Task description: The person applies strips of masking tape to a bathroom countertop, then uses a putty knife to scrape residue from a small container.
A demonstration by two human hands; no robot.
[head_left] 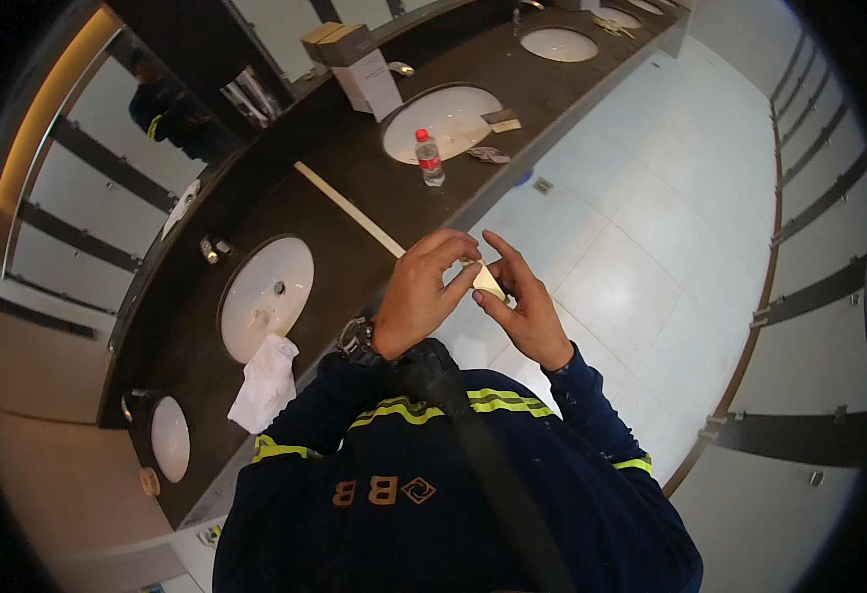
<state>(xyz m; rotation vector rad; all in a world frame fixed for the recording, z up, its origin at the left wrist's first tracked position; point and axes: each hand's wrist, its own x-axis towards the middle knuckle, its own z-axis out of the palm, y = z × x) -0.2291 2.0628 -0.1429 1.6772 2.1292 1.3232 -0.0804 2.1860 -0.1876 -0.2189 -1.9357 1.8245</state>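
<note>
Close together in front of my chest, both hands are on a small pale, flat-faced piece (489, 282), whose exact kind I cannot make out. My left hand (422, 287), with a dark watch on its wrist, is closed, its thumb and fingertips pinching at the piece's upper left end. My right hand (527, 308) grips the lower right side between thumb and curled fingers. A long pale strip (349, 208) runs across the dark counter (354, 163) toward my left hand; the hand hides its near end, so I cannot tell whether they touch.
A white cloth (264, 385) hangs by the near basin (268, 287). A clear bottle with a red cap (429, 158) stands before another basin (453, 117), with a box (366, 84) behind it. The tiled floor (631, 257) lies to the right, along a row of partitions (819, 366).
</note>
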